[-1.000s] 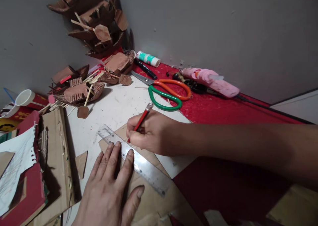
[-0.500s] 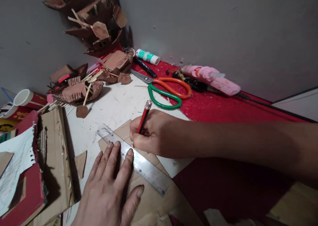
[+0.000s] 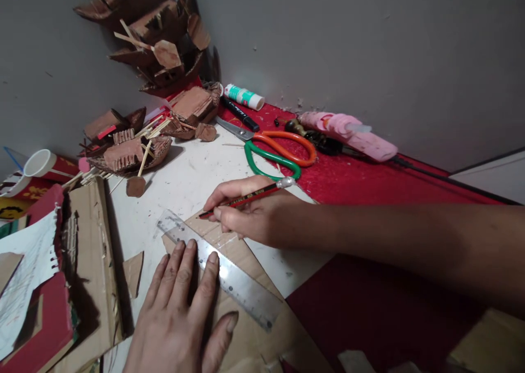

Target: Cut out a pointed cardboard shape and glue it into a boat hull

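Observation:
My left hand (image 3: 180, 302) lies with fingers spread, its fingertips pressing a clear plastic ruler (image 3: 241, 291) flat. Under the ruler is a piece of brown cardboard (image 3: 283, 329), set at a slant on the white tabletop. A red and black pencil (image 3: 258, 193) with a silver end is pinched in my right hand (image 3: 246, 209). The pencil leans low, and its tip is close to the cardboard's upper edge, beyond the ruler. Whether the tip touches the cardboard I cannot tell. Just past my right hand lie scissors (image 3: 270, 149) with one orange and one green handle.
Several cardboard model boats (image 3: 131, 154) stand and stack at the back left. A pink glue gun (image 3: 353, 135), a black marker (image 3: 240, 114) and a white and green tube (image 3: 245, 96) lie along the wall. At left are cardboard sheets (image 3: 92, 252) and paper cups (image 3: 45, 165).
My right hand has moved slightly left and up, off the ruler's edge. The pencil has tipped from steep to nearly flat. The ruler and left hand have hardly shifted.

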{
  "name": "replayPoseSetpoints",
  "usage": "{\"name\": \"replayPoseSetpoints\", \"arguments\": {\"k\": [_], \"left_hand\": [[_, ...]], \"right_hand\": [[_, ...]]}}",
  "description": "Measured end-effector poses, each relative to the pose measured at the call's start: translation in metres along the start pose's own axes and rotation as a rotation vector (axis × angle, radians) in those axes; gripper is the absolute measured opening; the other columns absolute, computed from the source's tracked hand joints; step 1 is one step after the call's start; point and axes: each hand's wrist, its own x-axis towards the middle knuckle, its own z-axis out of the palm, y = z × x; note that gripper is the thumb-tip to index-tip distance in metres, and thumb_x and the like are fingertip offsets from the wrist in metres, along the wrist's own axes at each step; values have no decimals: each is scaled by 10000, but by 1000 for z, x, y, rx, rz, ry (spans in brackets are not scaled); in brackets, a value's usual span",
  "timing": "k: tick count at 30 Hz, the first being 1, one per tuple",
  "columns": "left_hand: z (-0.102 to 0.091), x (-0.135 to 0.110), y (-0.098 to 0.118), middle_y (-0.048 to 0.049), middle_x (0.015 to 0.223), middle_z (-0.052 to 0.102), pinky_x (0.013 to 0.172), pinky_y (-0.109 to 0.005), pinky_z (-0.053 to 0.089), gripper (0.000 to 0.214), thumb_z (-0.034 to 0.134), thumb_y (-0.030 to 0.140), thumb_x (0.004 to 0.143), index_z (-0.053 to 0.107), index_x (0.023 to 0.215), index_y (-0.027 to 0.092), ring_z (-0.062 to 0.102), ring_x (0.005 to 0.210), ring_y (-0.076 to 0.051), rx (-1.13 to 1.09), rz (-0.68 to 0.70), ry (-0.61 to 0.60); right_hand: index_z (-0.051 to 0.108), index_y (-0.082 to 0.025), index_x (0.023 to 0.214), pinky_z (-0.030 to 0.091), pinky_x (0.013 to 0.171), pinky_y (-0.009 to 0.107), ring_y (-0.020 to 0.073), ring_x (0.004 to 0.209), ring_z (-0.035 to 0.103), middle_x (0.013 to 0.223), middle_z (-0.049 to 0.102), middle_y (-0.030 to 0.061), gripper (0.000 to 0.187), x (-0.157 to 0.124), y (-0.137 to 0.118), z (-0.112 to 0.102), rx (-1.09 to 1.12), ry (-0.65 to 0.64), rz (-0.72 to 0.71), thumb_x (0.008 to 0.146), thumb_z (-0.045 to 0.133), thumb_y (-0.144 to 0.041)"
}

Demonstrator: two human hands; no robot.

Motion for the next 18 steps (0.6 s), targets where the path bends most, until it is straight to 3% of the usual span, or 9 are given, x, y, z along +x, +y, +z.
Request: {"name": "replayPoseSetpoints", "arguments": {"k": [5, 18], "left_hand": [[1, -2, 0, -275, 1409, 443, 922, -526, 487, 651, 562, 407, 825, 452, 1375, 75, 432, 1303, -394, -4, 1, -7], [1, -1, 0, -252, 1451, 401, 945, -525, 483, 667, 562, 395, 828, 411, 1409, 103, 388, 1338, -389, -43, -18, -21]], "right_hand": [[684, -119, 861, 424, 543, 198, 96, 599, 586, 698, 677, 0, 196, -1, -2, 3, -81, 47, -24, 758, 520, -87], [686, -143, 902, 422, 625, 221, 112, 676, 592, 760, 701, 10, 204, 4, 9, 9, -164, 16, -119, 812, 507, -180]]}}
